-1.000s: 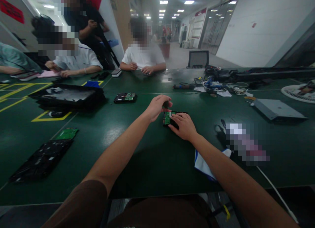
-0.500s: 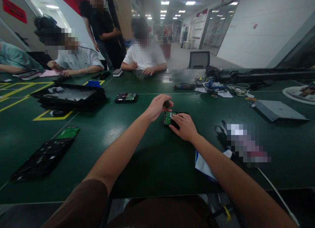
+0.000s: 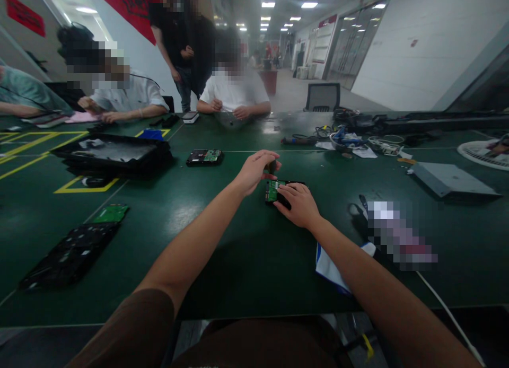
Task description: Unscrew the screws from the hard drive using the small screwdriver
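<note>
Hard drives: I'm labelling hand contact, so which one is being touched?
The hard drive under the right hand, green circuit board partly showing; no hand touches the drive near the black tray or the row at left.

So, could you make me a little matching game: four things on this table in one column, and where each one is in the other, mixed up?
Things
1. Green-and-black device
2. White cloth with blue edging
3. Flat grey box
4. Black tray

Places
A. On the left side of the table
B. Partly covered by the right hand
C. Toward the right end of the table
D. Partly hidden by the right forearm

Pairs: 1-B, 2-D, 3-C, 4-A
</note>
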